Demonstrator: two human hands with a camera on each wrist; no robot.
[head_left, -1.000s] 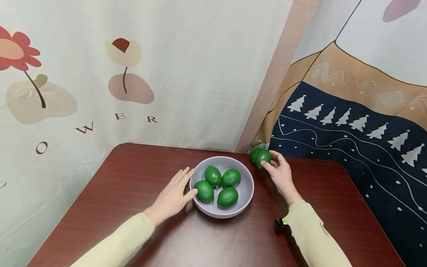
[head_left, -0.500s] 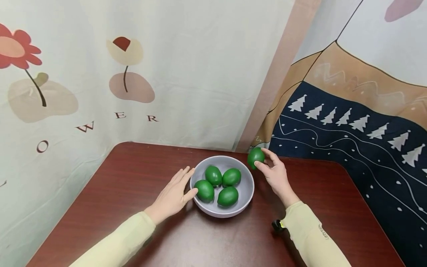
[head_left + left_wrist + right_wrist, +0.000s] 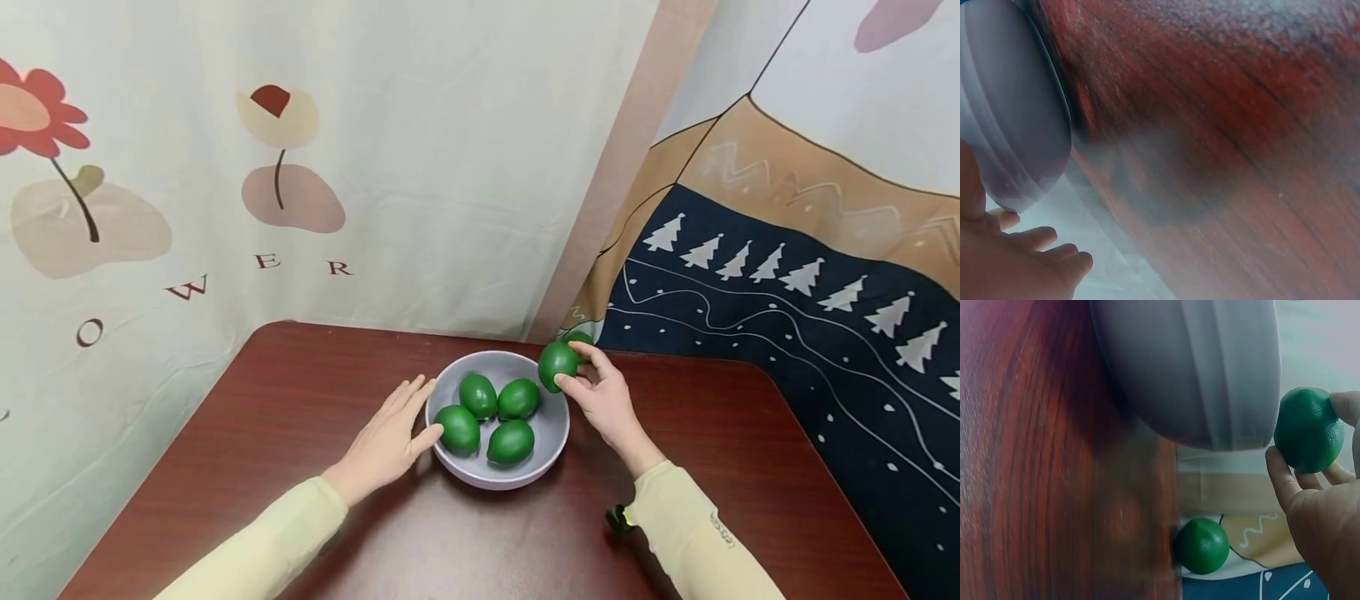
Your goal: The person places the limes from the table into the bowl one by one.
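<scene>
A pale grey-purple bowl [image 3: 555,417] stands on the table with several green limes [image 3: 512,442] inside it. My right hand [image 3: 607,402] pinches another lime [image 3: 557,367] between thumb and fingers, over the bowl's back right rim. In the right wrist view the held lime [image 3: 1309,430] is level with the rim, beside the bowl wall [image 3: 1210,375]. My left hand [image 3: 386,442] rests with straight fingers along the bowl's left rim. One more lime [image 3: 1202,545] lies on the table behind my right hand, partly hidden in the head view.
The dark red wooden table [image 3: 480,546] has its back edge close behind the bowl. Patterned cloths hang there, a pale flowered one [image 3: 450,208] and a navy one with white trees [image 3: 750,333]. A small black object [image 3: 618,520] sits under my right sleeve.
My right hand has carried the lime left and toward the bowl, from the table's back edge to above the rim. The lime behind shows again. My left hand and the bowl have stayed put.
</scene>
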